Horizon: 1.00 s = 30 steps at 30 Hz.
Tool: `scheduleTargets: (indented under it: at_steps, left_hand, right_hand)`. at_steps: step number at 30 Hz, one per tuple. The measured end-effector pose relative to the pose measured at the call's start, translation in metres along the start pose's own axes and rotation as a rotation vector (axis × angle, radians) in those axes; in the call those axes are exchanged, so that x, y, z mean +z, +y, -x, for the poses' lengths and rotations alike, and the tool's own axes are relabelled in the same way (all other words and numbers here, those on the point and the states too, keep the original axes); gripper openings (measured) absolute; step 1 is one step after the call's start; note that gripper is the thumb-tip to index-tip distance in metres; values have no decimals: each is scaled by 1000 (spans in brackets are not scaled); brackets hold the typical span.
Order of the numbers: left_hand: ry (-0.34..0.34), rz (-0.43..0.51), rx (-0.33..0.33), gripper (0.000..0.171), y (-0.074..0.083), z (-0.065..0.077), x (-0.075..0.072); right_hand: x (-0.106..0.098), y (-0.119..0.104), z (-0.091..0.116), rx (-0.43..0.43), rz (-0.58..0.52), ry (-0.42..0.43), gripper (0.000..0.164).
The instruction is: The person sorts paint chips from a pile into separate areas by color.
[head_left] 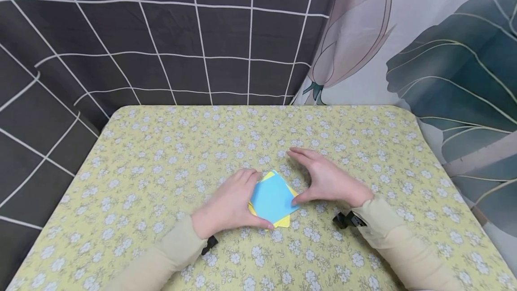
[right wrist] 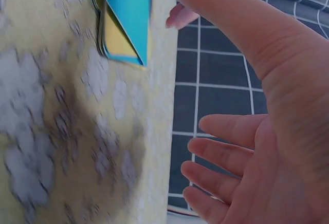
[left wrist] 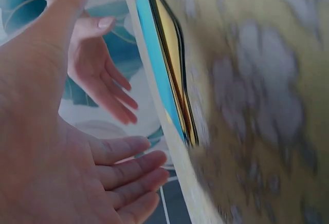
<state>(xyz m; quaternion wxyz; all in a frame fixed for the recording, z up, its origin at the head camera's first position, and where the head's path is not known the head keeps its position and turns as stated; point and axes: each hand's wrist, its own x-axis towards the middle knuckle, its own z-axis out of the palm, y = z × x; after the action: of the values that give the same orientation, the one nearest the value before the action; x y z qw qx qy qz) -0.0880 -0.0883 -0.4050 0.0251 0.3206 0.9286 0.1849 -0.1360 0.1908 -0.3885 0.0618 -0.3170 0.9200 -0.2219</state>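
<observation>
A small loose stack of square paper-like sheets lies on the cloth-covered table. On top is a light blue sheet, with corners of a yellow sheet sticking out beneath at an angle. Several thin layers show edge-on in the left wrist view. My left hand is at the stack's left side, fingers near its far left edge and thumb by its near corner. My right hand is to the right, its thumb at the blue sheet's right corner and its other fingers spread away. Both hands have loosely extended fingers; firm contact is unclear.
A yellow floral cloth covers the table. Behind and to the left hangs a dark curtain with white grid lines. A leaf-and-flower printed curtain hangs at the right. Black wrist straps sit by the sleeve cuffs.
</observation>
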Motion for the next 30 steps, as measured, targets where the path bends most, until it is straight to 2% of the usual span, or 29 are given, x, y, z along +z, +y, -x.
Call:
scheduleTargets:
  at_steps: [6,13,20,26,30]
  left_hand:
    - [-28,-12,-21,130,6,1,7]
    - [-30,-57,-1,116,6,2,10]
    - [-58,-21,16,109,3,2,9]
    - [-94,32,14,109,1,3,5]
    - [-63,45,0,113,-2,3,0]
  right_hand:
    - [12,-10,0,-20,-12,-64,123]
    - [21,-14,-1,-60,-23,-116,118]
    - [22,-13,-2,-70,-15,-149,109]
    - [22,-15,-2,-54,-24,-136,104]
    - [22,-17,-8,-49,-57,-74,104]
